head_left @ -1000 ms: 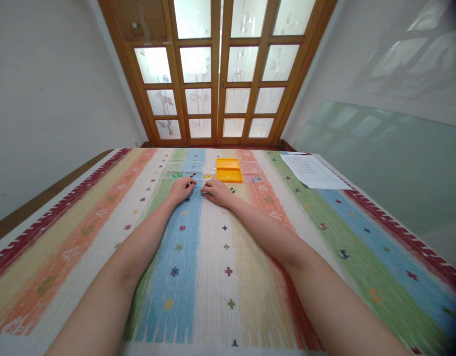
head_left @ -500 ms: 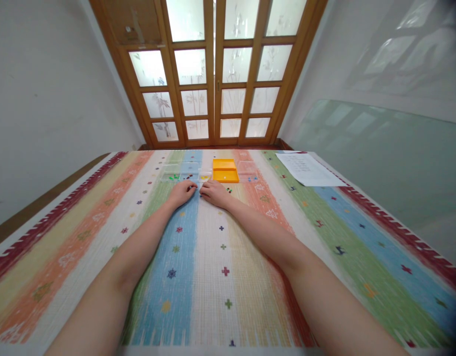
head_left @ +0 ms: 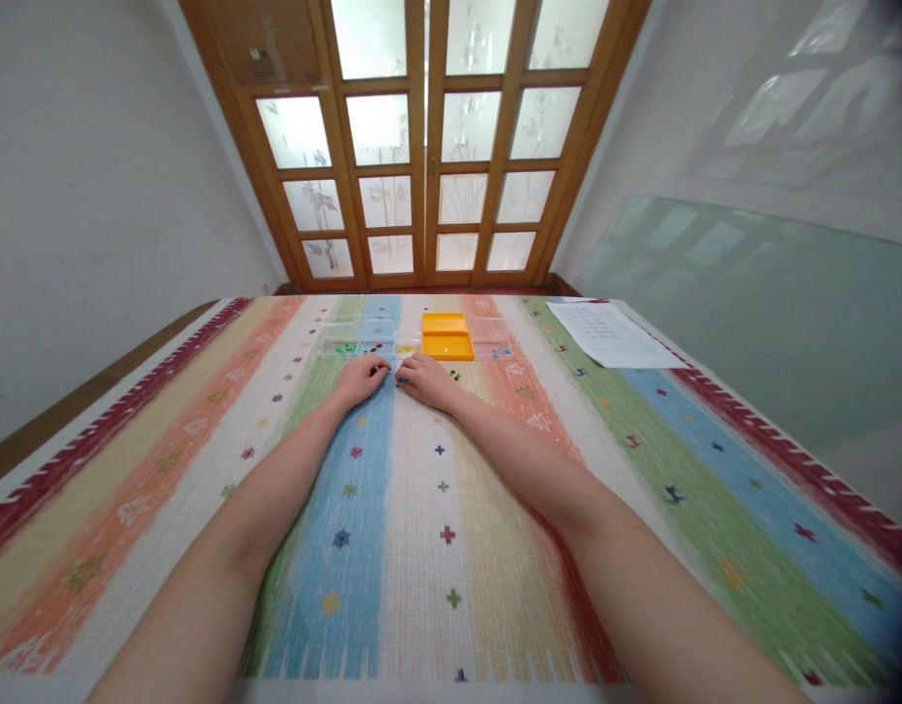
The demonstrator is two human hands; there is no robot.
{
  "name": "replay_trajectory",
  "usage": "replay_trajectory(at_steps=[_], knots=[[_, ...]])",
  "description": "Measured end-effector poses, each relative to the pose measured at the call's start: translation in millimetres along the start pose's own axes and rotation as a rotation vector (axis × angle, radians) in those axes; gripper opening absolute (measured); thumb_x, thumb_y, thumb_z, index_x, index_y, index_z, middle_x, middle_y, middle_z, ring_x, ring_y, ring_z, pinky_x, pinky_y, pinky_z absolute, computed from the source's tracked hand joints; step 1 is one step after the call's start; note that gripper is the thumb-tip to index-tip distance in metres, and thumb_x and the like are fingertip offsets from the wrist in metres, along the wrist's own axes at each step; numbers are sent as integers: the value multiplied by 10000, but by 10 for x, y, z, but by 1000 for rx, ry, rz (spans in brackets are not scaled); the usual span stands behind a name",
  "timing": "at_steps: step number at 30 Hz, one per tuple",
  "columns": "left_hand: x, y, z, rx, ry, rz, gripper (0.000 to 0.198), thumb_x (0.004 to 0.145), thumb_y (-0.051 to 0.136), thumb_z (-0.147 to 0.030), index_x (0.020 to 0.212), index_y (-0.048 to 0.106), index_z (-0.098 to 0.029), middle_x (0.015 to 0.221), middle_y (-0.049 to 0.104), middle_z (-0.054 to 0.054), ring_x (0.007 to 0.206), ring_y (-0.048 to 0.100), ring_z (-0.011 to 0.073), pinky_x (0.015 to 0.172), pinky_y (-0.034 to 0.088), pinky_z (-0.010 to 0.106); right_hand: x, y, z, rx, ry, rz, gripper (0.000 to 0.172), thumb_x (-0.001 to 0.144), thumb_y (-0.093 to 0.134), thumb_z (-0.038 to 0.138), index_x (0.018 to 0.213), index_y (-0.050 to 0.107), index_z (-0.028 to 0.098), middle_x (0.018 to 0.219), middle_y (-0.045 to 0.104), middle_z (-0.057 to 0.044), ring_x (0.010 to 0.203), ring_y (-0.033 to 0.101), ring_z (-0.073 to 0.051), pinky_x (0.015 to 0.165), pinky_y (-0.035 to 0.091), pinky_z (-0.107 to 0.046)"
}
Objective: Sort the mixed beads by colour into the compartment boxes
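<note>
Side by side above the cloth's blue and white stripes, my two hands nearly meet. My left hand has its fingers curled, thumb and fingertips together; what they hold, if anything, is too small to tell. My right hand is closed in a pinch, with a small blue piece at its fingertips. Just beyond lie clear trays with small green pieces, dark red pieces and yellow pieces. A yellow open box with a small white piece in it stands behind my right hand.
Small green and dark pieces lie on the cloth beside my right wrist. Right of the yellow box is a clear tray with blue pieces. A printed paper sheet lies at the back right of the striped tablecloth.
Both hands stay in nearly the same place, with only slight finger movement. A bit more blue shows at my right fingertips. The view has shifted very slightly.
</note>
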State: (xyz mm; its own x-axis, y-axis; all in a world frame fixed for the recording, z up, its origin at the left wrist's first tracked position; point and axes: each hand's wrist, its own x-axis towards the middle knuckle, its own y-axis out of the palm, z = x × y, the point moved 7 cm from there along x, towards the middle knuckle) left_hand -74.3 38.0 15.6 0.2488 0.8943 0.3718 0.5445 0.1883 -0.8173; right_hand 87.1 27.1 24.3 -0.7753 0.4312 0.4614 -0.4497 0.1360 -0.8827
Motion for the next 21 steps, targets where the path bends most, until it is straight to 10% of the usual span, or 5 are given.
replay_trajectory(at_steps=[13, 21], knots=[[-2, 15, 4, 8, -8, 14, 263, 963, 551, -311, 1029, 784, -208, 996, 762, 55, 840, 653, 201, 823, 506, 328, -21, -103, -32, 5, 56, -54, 103, 999, 616, 227, 1017, 714, 201, 1054, 692, -94, 1049, 563, -249, 931, 404, -365], [-18, -11, -77, 26, 19, 43, 259, 961, 556, -315, 1040, 779, -210, 989, 745, 52, 839, 637, 199, 807, 494, 322, -255, -456, -641, 18, 383, -327, 115, 978, 604, 214, 948, 715, 208, 1023, 704, -102, 1027, 581, -272, 931, 426, -385]])
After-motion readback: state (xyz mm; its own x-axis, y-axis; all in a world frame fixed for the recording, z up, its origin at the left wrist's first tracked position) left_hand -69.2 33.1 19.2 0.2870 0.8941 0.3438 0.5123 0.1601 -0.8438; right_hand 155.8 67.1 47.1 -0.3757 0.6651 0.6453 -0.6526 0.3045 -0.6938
